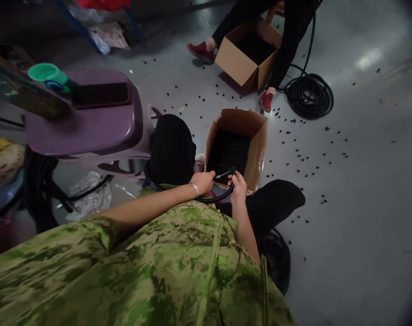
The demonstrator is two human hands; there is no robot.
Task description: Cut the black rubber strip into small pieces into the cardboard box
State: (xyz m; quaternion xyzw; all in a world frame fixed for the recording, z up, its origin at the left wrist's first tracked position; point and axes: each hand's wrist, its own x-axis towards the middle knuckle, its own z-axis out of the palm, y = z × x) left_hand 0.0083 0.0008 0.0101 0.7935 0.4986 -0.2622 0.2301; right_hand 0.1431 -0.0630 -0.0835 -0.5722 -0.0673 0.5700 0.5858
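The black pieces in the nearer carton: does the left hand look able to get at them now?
Probably yes: the left hand is near the open carton, and most black pieces lie uncovered. It seems to hold a thin metal tool, though, which may hinder it.

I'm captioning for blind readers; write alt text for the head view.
A seated person's left hand holds a slim metal tool toward a black hose held in the right hand, at the near edge of an open cardboard box of black pieces. A purple stool stands at left; ahead, another person's legs flank a second box.
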